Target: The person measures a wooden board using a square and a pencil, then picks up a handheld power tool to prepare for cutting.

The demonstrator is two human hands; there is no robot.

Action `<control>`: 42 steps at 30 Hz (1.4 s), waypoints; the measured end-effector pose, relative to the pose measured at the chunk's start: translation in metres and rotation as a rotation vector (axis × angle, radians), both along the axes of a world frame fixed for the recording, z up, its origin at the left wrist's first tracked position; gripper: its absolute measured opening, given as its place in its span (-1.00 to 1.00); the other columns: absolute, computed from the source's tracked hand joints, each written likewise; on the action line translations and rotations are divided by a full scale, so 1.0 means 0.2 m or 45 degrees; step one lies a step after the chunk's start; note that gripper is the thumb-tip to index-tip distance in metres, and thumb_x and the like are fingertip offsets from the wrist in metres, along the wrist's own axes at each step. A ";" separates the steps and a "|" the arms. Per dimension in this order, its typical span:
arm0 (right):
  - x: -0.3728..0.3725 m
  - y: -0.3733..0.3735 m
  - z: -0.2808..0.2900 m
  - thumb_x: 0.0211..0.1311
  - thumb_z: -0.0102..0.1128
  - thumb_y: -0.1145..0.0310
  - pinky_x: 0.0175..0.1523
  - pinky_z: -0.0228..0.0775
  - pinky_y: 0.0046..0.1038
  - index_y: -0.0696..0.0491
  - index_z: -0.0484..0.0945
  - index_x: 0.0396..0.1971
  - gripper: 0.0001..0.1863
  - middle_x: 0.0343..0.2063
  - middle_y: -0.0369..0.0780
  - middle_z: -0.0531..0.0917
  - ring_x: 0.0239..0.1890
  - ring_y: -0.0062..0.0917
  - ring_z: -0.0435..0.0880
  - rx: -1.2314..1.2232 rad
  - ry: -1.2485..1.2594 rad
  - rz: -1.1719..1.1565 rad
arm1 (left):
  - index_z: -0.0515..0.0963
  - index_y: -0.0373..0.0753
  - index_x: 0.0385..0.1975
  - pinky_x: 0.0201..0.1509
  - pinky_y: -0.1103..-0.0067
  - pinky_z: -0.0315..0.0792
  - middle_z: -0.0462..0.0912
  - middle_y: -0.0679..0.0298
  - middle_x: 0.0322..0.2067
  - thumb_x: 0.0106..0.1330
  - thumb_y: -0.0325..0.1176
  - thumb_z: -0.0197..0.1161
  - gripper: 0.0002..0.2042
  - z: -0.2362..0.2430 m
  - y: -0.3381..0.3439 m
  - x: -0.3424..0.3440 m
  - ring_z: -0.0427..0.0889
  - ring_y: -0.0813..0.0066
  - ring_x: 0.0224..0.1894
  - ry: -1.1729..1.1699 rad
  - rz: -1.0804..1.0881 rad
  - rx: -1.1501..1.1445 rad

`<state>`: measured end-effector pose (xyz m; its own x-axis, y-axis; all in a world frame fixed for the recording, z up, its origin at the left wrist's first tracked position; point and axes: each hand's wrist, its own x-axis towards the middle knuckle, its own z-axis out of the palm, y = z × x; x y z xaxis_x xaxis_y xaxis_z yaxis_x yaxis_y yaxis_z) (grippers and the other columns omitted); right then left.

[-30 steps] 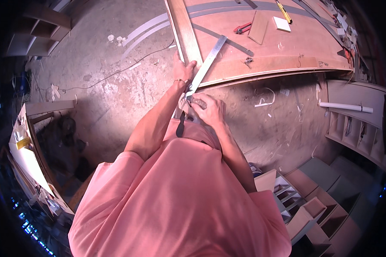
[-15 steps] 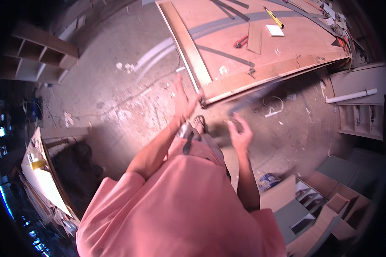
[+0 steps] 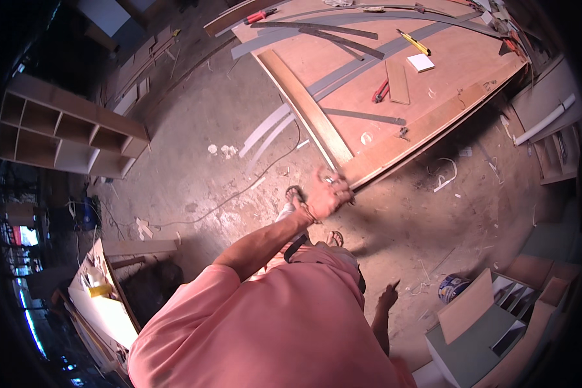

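At the near corner of a wooden worktable [image 3: 362,165], my left hand [image 3: 328,196] has its fingers curled over the edge. Some blur softens the fingertips, and the hand covers the corner itself. A small shiny bit shows beside the fingers; I cannot make out what it is. Low on the right, my right hand [image 3: 388,297] hangs in shadow beside my body, a finger stretched out and nothing visible in it. On the tabletop lie grey strips [image 3: 362,116], a yellow utility knife [image 3: 414,43], a red-handled tool [image 3: 381,92] and a thin wooden piece [image 3: 398,83].
A shelf unit [image 3: 64,132] stands at the left, near a cable [image 3: 239,197] crossing the floor. A bench [image 3: 119,310] is at lower left. A paint can [image 3: 452,288] and a grey cabinet [image 3: 469,349] stand at lower right. White scraps [image 3: 446,178] litter the floor.
My left hand, spread beside the corner before, now curls over it. My right hand has dropped down and back toward my side; the blurred grey streak near it is gone. The view has shifted.
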<state>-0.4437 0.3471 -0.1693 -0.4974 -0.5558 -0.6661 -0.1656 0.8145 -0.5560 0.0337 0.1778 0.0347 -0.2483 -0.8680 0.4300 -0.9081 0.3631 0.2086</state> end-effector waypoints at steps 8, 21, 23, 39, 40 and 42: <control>0.18 0.71 -0.43 0.52 0.07 -0.04 -0.49 0.38 -0.27 0.15 0.52 0.19 -0.44 -0.43 -0.11 0.59 -0.60 -0.32 0.50 -0.345 0.462 -0.260 | 0.74 0.02 -0.20 0.13 0.33 0.58 0.72 0.33 -0.13 0.32 -0.29 0.24 -0.84 0.01 0.13 0.25 0.69 0.30 0.06 0.612 -0.860 0.624; 1.15 0.19 1.21 0.56 0.05 0.12 -0.35 0.48 -0.57 -0.04 0.57 -0.05 -0.75 -0.44 -0.34 0.58 -0.43 -0.62 0.59 -1.357 -0.213 -1.228 | 0.57 -0.11 0.26 0.26 0.17 0.58 0.61 -0.09 0.26 0.31 0.16 0.37 -0.37 -0.93 1.02 2.97 0.65 -0.03 0.25 -0.203 1.069 2.182; 1.30 0.00 1.40 0.56 0.06 0.11 -0.39 0.42 -0.59 -0.06 0.57 -0.04 -0.75 -0.46 -0.38 0.58 -0.45 -0.67 0.57 -1.374 -0.425 -1.113 | 0.67 -0.14 0.03 0.18 0.16 0.62 0.72 -0.03 0.08 0.29 0.21 0.40 -0.45 -0.79 1.01 2.87 0.72 -0.06 0.13 -0.110 1.108 1.873; 3.08 -0.86 1.08 0.61 0.05 0.17 -0.62 0.40 -0.48 0.02 0.56 -0.14 -0.76 -0.63 -0.31 0.51 -0.72 -0.57 0.48 -0.840 -1.089 -1.037 | 0.55 -0.24 0.23 0.27 0.25 0.48 0.63 0.04 0.09 -0.13 -0.16 0.73 -0.18 0.40 -0.93 1.02 0.62 0.03 0.17 -0.247 -1.183 0.764; 3.09 -0.89 1.08 0.63 0.02 0.15 -0.61 0.40 -0.49 0.04 0.55 -0.11 -0.74 -0.62 -0.31 0.52 -0.71 -0.58 0.49 -0.842 -1.057 -1.002 | 0.54 -0.24 0.26 0.29 0.26 0.49 0.63 0.03 0.11 -0.14 -0.18 0.73 -0.16 0.34 -1.02 1.01 0.62 0.03 0.19 -0.276 -1.235 0.919; 3.12 -0.92 1.05 0.63 0.03 0.14 -0.61 0.42 -0.48 0.02 0.55 -0.10 -0.73 -0.62 -0.31 0.53 -0.71 -0.58 0.50 -0.882 -1.009 -0.990 | 0.56 -0.26 0.27 0.32 0.34 0.51 0.65 0.03 0.15 -0.14 -0.36 0.71 -0.19 0.32 -1.11 0.99 0.64 0.04 0.21 -0.240 -1.362 1.191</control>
